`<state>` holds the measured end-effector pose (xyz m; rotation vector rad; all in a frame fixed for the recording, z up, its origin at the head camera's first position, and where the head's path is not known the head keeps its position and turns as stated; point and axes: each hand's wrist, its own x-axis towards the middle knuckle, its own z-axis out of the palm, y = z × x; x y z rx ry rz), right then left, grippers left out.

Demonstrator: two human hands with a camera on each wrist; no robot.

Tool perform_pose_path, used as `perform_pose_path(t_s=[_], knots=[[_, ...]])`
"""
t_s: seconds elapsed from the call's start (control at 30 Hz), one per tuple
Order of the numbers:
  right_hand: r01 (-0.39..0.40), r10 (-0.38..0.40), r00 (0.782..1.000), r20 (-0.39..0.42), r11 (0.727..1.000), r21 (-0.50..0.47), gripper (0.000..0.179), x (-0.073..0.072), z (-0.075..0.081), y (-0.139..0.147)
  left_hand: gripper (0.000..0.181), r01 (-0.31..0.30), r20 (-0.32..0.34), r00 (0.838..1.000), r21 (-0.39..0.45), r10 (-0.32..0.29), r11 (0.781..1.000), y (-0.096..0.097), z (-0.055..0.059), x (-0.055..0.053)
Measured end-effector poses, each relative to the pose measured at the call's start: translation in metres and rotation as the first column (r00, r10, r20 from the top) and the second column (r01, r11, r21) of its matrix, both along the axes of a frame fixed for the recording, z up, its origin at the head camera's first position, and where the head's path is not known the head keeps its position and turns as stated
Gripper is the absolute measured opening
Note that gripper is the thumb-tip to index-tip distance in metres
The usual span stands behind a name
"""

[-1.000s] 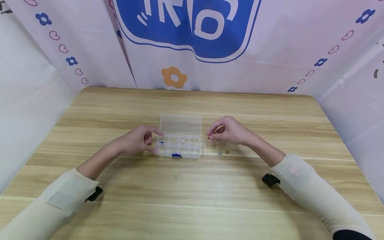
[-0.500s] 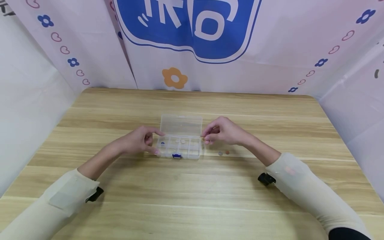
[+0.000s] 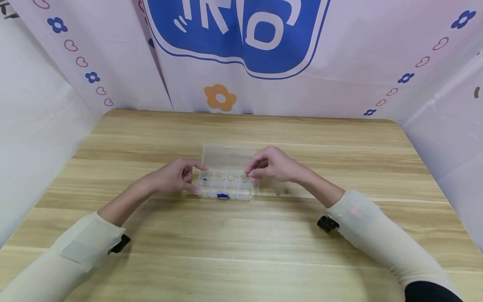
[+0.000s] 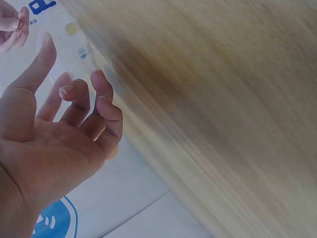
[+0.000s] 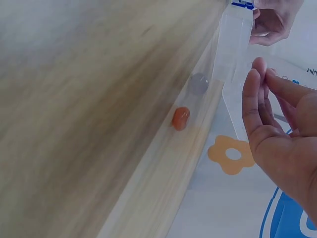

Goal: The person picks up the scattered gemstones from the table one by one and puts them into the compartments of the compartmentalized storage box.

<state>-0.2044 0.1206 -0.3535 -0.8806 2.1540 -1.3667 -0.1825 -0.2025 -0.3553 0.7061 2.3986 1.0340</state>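
While the right hand (image 3: 274,165) pinches, an orange bead (image 4: 21,24) sits between fingertips.

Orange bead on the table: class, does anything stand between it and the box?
Yes: the pale bead lies on the table between the orange bead and the box, roughly in line. Nothing else visible does: the right hand is off that line, and the lid is open, behind the box.

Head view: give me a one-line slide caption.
Left hand at one end of an open compartment box, right hand pinching a small bead at the other.
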Motion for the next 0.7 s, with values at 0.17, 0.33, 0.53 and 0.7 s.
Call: perform_pose_path(t_s=[0.17, 0.33, 0.53, 0.7], knots=[[-0.018, 0.018, 1.000, 0.001, 1.000, -0.001, 0.007, 0.000, -0.001, -0.006, 0.063, 0.006, -0.011, 1.000, -0.004, -0.006, 1.000, 0.000, -0.001, -0.001], [-0.031, 0.032, 0.999, -0.015, 0.999, 0.023, 0.006, -0.001, -0.001, -0.013, 0.063, 0.007, -0.008, 1.000, -0.004, -0.007, 1.000, 0.000, -0.001, -0.001], [-0.049, 0.052, 0.997, -0.055, 0.997, 0.051, 0.006, -0.002, 0.000, -0.021, 0.062, 0.005, -0.014, 1.000, -0.006, -0.005, 1.000, 0.000, -0.001, -0.001], [-0.061, 0.064, 0.996, -0.069, 0.997, 0.055, 0.005, 0.001, -0.001, -0.026, 0.063, 0.004, -0.019, 1.000, -0.009, -0.004, 1.000, 0.000, -0.001, -0.001]])
